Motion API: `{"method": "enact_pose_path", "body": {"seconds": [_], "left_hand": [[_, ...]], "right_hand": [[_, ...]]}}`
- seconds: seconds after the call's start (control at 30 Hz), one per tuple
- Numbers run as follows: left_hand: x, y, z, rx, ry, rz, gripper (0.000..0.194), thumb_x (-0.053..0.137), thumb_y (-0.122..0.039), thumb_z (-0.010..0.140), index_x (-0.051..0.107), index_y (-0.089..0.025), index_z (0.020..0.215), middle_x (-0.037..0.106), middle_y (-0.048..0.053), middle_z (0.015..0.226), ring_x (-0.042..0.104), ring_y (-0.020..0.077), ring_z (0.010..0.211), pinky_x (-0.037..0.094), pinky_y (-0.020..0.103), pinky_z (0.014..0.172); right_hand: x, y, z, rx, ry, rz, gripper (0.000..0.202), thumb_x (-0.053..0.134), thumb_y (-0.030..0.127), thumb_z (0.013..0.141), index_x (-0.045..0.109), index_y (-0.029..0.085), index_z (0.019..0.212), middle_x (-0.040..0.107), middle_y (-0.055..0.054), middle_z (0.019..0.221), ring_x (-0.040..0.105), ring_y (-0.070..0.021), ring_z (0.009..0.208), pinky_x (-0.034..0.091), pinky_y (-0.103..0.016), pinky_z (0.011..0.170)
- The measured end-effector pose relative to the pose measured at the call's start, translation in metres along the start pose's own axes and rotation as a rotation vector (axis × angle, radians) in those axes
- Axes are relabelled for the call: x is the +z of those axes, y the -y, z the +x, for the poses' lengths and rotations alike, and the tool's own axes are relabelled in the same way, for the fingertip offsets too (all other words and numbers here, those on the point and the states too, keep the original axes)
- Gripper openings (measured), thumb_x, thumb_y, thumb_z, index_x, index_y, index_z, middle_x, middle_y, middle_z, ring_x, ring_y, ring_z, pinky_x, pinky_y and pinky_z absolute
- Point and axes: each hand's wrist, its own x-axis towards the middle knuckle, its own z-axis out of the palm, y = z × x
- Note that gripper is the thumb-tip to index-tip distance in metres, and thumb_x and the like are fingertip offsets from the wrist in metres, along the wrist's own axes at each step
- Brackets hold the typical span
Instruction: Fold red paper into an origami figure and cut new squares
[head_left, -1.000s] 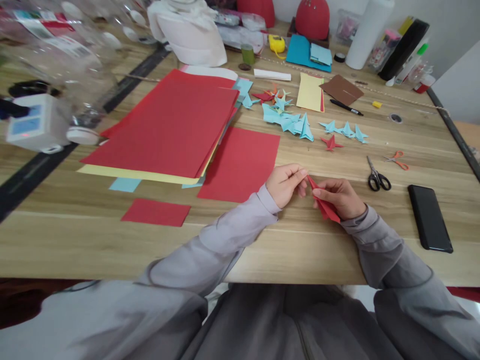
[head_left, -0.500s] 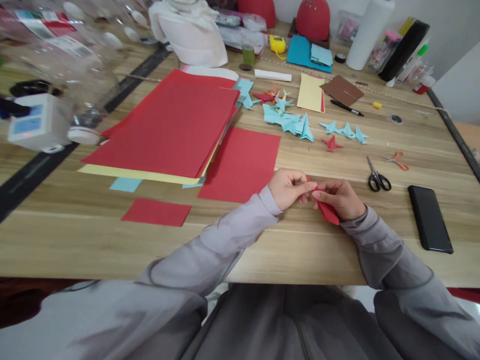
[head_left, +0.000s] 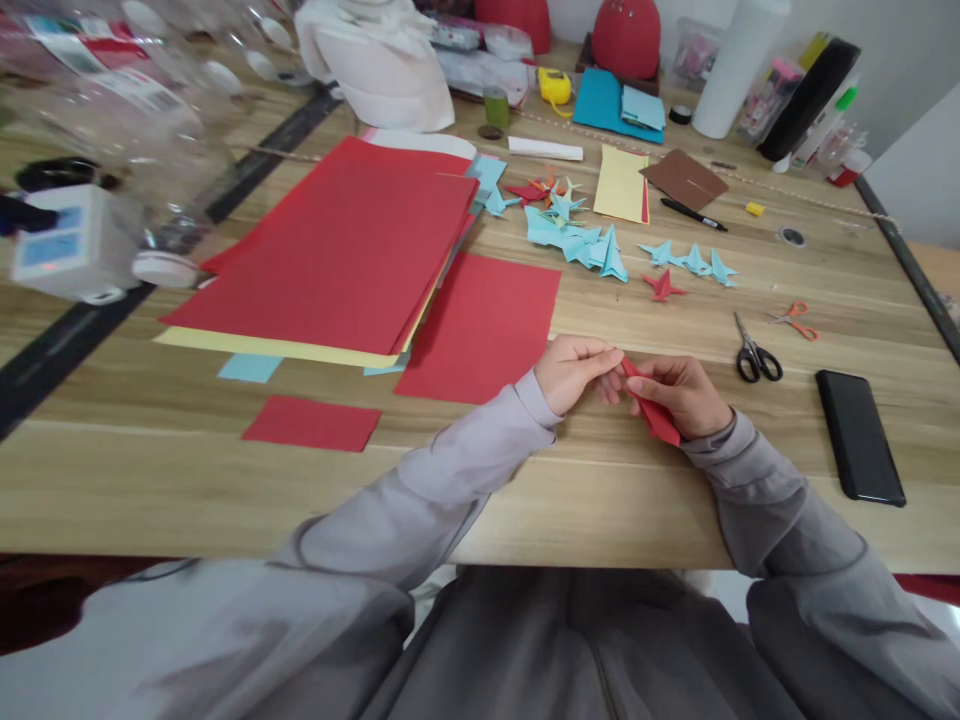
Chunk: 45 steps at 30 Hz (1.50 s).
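Currently L grip (head_left: pixel 567 377) & R grip (head_left: pixel 684 396) are pinching the folded red paper (head_left: pixel 660 423) over the worktop (head_left: pixel 600 510), prob. part-done; beyond, red bird (head_left: pixel 663 287) & blue birds (head_left: pixel 695 263) are sitting folded, w/ red sheet (head_left: pixel 480 330) lying unfolded L.

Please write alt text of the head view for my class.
A person's bare right hand holds a folded red paper piece, the bare left hand at its tip, over a wooden table. Flat red paper sheets lie left, folded light blue paper shapes beyond, black-handled scissors right.
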Motion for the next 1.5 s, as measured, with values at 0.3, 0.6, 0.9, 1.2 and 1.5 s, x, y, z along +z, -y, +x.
{"method": "enact_pose_path", "body": {"seconds": [0.3,0.6,0.9,1.2,1.5], "left_hand": [[0.0044,-0.0013,-0.0026,0.042,-0.053,0.094,0.033,0.076,-0.034,0.07,0.06,-0.012,0.052,0.058,0.0,0.045,0.053,0.0082,0.039,0.045,0.02,0.042],[0.004,-0.0005,-0.0025,0.069,-0.11,0.071,0.027,0.071,-0.032,0.074,0.065,-0.011,0.058,0.06,0.002,0.048,0.055,0.0092,0.042,0.045,0.021,0.044],[0.0049,-0.0088,-0.0058,0.091,-0.158,0.094,0.029,0.071,-0.031,0.072,0.061,-0.013,0.052,0.058,0.001,0.045,0.053,0.0087,0.041,0.043,0.021,0.044],[0.0011,-0.0017,-0.0003,0.11,-0.178,-0.02,0.026,0.064,-0.032,0.076,0.061,-0.012,0.061,0.061,0.002,0.051,0.057,0.0114,0.043,0.046,0.022,0.042],[0.0005,-0.0031,-0.0018,0.207,-0.068,0.022,0.013,0.07,-0.022,0.067,0.063,-0.012,0.073,0.063,0.001,0.052,0.058,0.0112,0.045,0.049,0.024,0.048]], "right_hand": [[0.0012,0.002,0.0005,0.015,0.05,-0.027,0.032,0.08,0.043,0.064,0.068,0.013,0.066,0.065,-0.001,0.052,0.053,-0.0072,0.043,0.039,-0.019,0.043],[0.0008,0.0029,-0.0001,0.032,0.049,0.009,0.032,0.08,0.043,0.064,0.069,0.014,0.068,0.064,0.0,0.051,0.052,-0.0073,0.041,0.04,-0.019,0.042],[0.002,0.0026,-0.0011,0.035,0.051,0.008,0.031,0.08,0.043,0.063,0.068,0.014,0.068,0.066,-0.001,0.052,0.056,-0.0083,0.042,0.042,-0.019,0.043],[0.0024,0.0051,-0.0015,0.066,0.03,0.079,0.032,0.08,0.042,0.063,0.066,0.014,0.064,0.065,0.0,0.049,0.051,-0.0069,0.037,0.037,-0.017,0.036],[0.0003,0.0057,-0.0013,0.092,0.028,0.128,0.031,0.082,0.041,0.06,0.067,0.014,0.065,0.065,-0.001,0.049,0.052,-0.0072,0.037,0.038,-0.017,0.036]]}}
